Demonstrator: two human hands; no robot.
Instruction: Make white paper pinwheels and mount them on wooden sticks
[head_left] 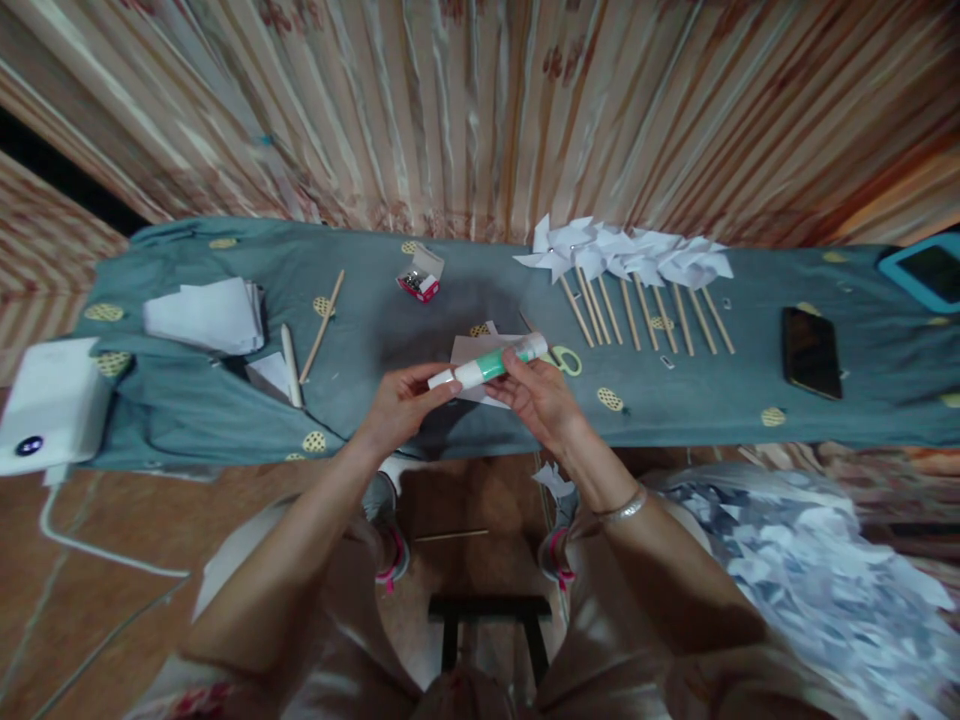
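Observation:
A white and green glue stick is held between both hands above the cloth-covered table. My right hand wraps round its green barrel. The fingers of my left hand pinch the white cap end; whether the cap is off the barrel I cannot tell. Beneath the hands lies white paper, partly hidden by them. Scissors with pale green handles rest beside my right hand, their blades mostly covered.
Paper pinwheels on wooden sticks lie in a row at the back right. A small red box stands open. Left are stacked papers, a loose stick and a white pen-like tool; right, a phone and a bag of paper pieces.

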